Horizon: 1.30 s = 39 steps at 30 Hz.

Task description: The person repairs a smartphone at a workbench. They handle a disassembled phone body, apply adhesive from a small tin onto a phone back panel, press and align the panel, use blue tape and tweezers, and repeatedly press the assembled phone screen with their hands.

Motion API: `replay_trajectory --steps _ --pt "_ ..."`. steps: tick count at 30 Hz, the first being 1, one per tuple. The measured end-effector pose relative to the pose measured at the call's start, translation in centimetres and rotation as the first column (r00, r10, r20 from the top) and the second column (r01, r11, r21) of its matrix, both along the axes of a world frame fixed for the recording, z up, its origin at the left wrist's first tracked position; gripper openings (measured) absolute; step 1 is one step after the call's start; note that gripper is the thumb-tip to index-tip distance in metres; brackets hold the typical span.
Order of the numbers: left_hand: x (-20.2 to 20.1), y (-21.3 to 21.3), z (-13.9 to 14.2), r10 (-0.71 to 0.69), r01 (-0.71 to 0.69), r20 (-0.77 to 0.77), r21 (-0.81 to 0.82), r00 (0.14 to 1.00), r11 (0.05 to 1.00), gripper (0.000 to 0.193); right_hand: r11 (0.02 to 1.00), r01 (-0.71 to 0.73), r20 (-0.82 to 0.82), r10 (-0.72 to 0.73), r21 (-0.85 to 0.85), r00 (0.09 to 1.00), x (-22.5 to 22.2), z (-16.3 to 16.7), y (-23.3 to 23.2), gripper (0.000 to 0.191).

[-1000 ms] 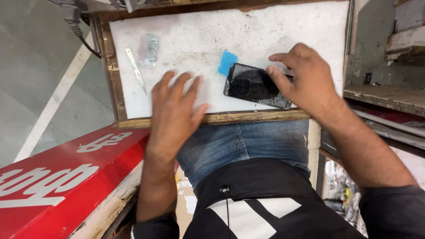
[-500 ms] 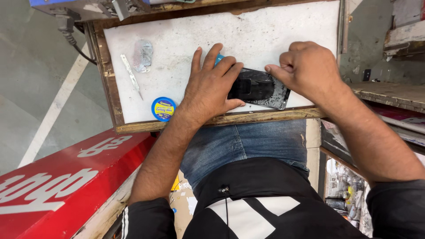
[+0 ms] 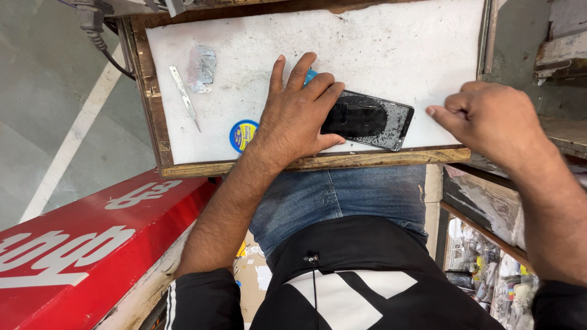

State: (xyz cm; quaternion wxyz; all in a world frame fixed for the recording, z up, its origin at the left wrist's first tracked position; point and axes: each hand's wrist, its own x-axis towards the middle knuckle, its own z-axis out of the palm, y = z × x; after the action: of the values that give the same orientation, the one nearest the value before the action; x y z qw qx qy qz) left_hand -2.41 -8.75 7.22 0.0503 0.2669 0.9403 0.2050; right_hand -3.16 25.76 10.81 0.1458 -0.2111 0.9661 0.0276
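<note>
Right hand [image 3: 489, 119] has left the black phone [image 3: 370, 120] — fingers curled, empty; left hand [image 3: 299, 116] presses it, fingers spread.

Board [image 3: 397, 49] lay across person's lap | phone [image 3: 370, 120] lay on board near its front edge, right of centre | left hand [image 3: 298, 116] rested flat on phone's left end | right hand [image 3: 492, 119] sat apart to phone's right, over board's right corner | round tin [image 3: 243, 135] lay just left of left hand | blade tool [image 3: 183, 95] and what looked like a foil scrap [image 3: 201, 67] lay at board's far left.
</note>
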Motion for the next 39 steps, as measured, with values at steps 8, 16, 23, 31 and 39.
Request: replay_trajectory --steps 8,16,23,31,39 --pt "-0.2 -0.2 -0.3 0.002 -0.002 -0.010 0.006 1.000 1.000 0.099 0.961 0.084 0.029 -0.095 0.264 0.995 1.9 -0.3 5.1 0.045" --pt "-0.3 -0.5 0.3 0.018 -0.018 -0.008 0.001 1.000 1.000 0.098 0.914 0.406 0.006 -0.406 -0.006 0.914 4.0 -6.4 19.4 0.053" --pt "2.2 -2.2 2.0 0.150 -0.146 -0.064 0.059 0.987 0.987 0.093 0.797 0.589 -0.050 -0.599 -0.133 0.799 2.7 -7.7 21.2 0.027" --pt "5.8 -5.5 0.8 0.281 -0.280 -0.099 0.017 0.955 0.960 0.045 0.794 0.593 -0.072 -0.604 -0.130 0.793 -1.5 -8.3 18.3 0.021" --pt "5.9 -6.0 -0.3 0.269 -0.263 -0.182 0.058 0.946 0.963 0.032 0.809 0.574 -0.125 -0.587 -0.126 0.800 -3.9 -7.3 16.3 0.018"
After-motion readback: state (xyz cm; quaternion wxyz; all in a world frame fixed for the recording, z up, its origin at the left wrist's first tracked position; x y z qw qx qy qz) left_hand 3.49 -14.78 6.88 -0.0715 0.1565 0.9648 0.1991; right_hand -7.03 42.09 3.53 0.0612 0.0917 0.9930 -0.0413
